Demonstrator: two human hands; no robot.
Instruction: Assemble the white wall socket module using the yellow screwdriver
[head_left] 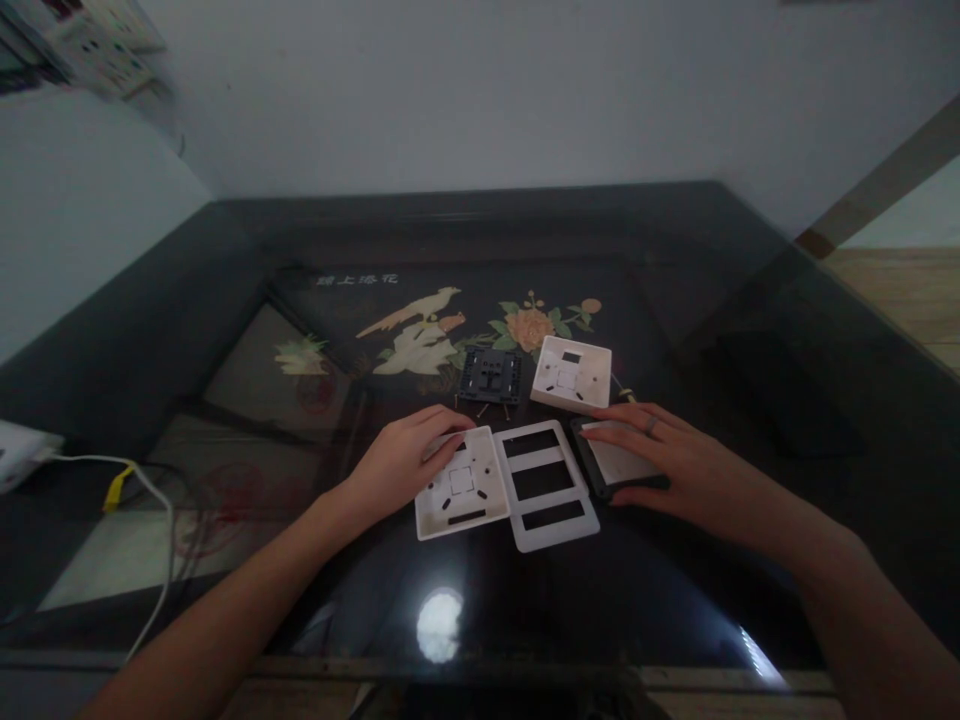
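Note:
At the left of a small group of parts, my left hand has its fingers and thumb closed on the upper left edge of a white square back box, which lies open side up. My right hand grips a dark-edged switch panel with a pale face, thumb on the near side and fingers over the top; the hand covers part of it. Between the hands lies white framing with rectangular openings; I cannot tell whether it is one piece or two overlapping. It touches or nearly touches the back box.
Beyond the hands, a black module lies beside a second white back box. Several small screws lie near the module. The glossy dark table shows bird and flower pictures. A white cable runs along the left side.

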